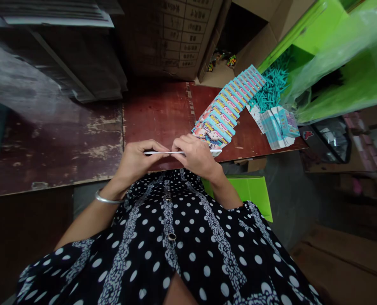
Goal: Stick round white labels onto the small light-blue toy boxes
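Observation:
Both hands meet just over the table's front edge. My left hand (135, 159) pinches one end of a thin white-edged card (156, 153), seen almost edge-on, so its faces are hidden. The fingers of my right hand (195, 154) are closed on the same card, which shows again past the knuckles. Right behind that hand, a fanned row of printed blue and pink cards (218, 118) overlaps diagonally towards the back right. To its right lies a stack of pale blue cards (275, 131).
Small teal plastic pieces (272, 87) are heaped by a green container (312, 29) with clear plastic film. Cardboard boxes (175, 38) stand at the back of the red table (156, 110). Stacked sheets (80, 55) rise at the left. A bright green box (248, 192) sits below the table edge.

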A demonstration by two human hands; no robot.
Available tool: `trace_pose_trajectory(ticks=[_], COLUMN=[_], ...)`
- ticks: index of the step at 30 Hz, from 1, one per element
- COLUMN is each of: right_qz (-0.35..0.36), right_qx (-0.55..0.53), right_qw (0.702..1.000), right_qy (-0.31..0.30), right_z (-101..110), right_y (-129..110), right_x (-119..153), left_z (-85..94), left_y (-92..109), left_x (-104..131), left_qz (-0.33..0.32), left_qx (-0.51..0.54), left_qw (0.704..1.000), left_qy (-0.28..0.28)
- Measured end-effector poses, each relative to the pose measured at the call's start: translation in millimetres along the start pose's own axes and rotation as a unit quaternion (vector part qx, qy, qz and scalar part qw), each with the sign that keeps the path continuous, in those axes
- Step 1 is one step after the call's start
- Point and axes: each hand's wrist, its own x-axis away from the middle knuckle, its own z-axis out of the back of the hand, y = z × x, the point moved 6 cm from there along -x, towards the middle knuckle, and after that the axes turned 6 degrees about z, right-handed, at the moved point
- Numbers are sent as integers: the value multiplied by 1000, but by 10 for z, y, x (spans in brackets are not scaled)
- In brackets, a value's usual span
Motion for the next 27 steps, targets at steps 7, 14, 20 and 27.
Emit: trace_pose_trajectory(ticks=[7, 14, 20, 27], right_qz=[-5, -11, -18, -27], right_qx=[8, 9, 3, -18], right_qw=[1000, 999, 999, 999], right_qy=[-18, -36, -36, -20], right_z=[4, -28, -33, -13], right_y=[-2, 29, 82, 142], right_x=[-20, -21, -15, 8], left_z=[72, 144, 206, 273], left_y=[-24, -16, -74, -227], left_x=[-27, -61, -52, -56], left_qz=[18, 55, 112, 120], left_qx=[-44, -67, 18, 70], left_qw=[998, 996, 994, 990], left_qy=[-35, -20, -2, -2])
